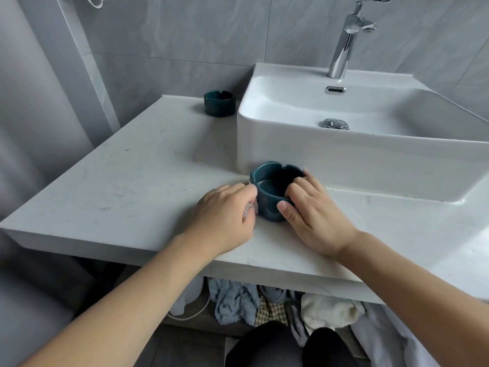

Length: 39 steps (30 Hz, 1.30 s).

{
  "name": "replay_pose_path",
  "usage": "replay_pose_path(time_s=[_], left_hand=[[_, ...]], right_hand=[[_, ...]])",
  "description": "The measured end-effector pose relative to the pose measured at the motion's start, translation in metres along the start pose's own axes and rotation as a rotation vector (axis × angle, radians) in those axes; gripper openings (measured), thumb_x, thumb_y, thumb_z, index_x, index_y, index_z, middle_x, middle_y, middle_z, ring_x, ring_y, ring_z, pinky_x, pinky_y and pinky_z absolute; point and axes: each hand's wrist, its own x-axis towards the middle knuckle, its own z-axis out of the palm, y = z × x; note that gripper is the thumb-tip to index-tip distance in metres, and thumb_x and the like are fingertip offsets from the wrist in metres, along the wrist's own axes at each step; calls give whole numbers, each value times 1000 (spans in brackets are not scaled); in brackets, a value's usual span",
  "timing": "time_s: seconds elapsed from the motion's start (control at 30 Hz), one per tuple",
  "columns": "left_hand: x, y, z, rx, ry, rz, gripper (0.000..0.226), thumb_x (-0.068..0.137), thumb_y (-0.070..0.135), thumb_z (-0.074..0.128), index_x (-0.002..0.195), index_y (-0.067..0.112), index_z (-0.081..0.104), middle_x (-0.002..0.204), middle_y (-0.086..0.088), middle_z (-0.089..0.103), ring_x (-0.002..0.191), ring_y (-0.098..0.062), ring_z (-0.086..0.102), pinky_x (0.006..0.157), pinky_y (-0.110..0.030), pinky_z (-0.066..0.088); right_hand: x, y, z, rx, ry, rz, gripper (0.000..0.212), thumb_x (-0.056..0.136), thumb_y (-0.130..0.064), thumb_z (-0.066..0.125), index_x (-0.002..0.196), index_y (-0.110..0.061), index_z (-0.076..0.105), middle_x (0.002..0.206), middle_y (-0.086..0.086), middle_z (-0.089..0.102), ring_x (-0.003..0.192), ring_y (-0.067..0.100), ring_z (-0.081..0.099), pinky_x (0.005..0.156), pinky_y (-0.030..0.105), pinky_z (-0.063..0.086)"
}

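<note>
while my right hand [312, 210] is gripping the teal ashtray [270, 205] by its right rim, fingers curling inside and thumb outside, my left hand [225, 210] is clutching a small cloth [250, 209] and pressing it against the ashtray's left wall; the ashtray is standing on the tabletop [132, 181], just before the front left corner of the sink [344, 160].

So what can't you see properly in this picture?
All in the head view:
- The cloth: mostly tucked inside the left hand, so only a bit shows.
- The near ashtray: its right side is covered by the right hand.
- The rags below: their tops are hidden by the counter.
- The white cable: cut off by the top edge.
</note>
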Motion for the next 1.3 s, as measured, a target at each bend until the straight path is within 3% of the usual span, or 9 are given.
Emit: replay_pose_path(time_s=[0.23,0.37,0.53,0.7,0.83,0.93,1.07,1.13,1.3], left_hand=[[8,-1,-7,-370,70,-234,8,92,24,60,91,23,52,81,10,60,72,-15,54,68,-32,45],[2,0,-3,-323,47,-264,10,89,30,64,85,28,55,80,7,64,84,-24,57,72,-34,47],[2,-1,0,-210,-16,-233,16,85,29,68,76,33,56,85,13,56,91,-17,47,83,-29,34],[7,-10,-3,-430,145,-197,10,82,13,69,79,12,59,83,5,60,81,-12,56,75,-22,43],[3,-30,-11,-528,214,-270,15,78,21,67,89,17,58,87,13,62,90,-8,61,85,-20,46],[3,-43,-17,-505,189,-317,13,80,19,71,87,19,61,86,15,63,87,-4,59,85,-23,46],[4,-42,-19,-532,159,-347,14,75,28,66,86,21,62,85,14,64,87,-6,60,83,-23,46],[4,-41,-19,-548,169,-362,11,74,29,65,82,23,60,82,13,64,85,-9,60,83,-28,47],[-2,-34,-19,-588,182,-370,12,72,31,69,76,23,61,76,8,67,76,-16,63,74,-33,51]], right_hand=[[3,-7,-3,-88,-25,-20,28,98,-27,34,82,-9,47,79,2,46,77,29,41,105,47,35],[4,-12,-2,-88,-2,-32,27,98,-27,36,78,-10,45,77,2,47,74,28,39,84,40,38],[4,-15,2,-108,19,-11,22,96,-26,37,77,-14,41,76,3,46,71,28,37,79,37,33],[14,-29,12,-169,-14,70,26,93,-30,34,77,-13,44,76,6,50,71,29,41,80,37,30],[31,-46,15,-89,-161,76,25,94,-34,35,86,-14,47,86,2,47,81,25,39,88,42,36],[36,-36,-2,-10,-161,-49,38,94,-38,45,115,-9,58,112,7,55,105,27,49,99,40,37],[26,-4,-4,9,-239,-48,43,101,-46,33,110,-9,52,136,11,46,139,27,31,116,44,26],[25,-1,5,137,-267,-30,40,103,-44,28,103,-8,46,132,13,45,143,29,21,118,46,22],[31,-9,13,173,-160,-75,29,104,-35,30,93,-11,41,103,5,42,127,32,35,118,50,21]])
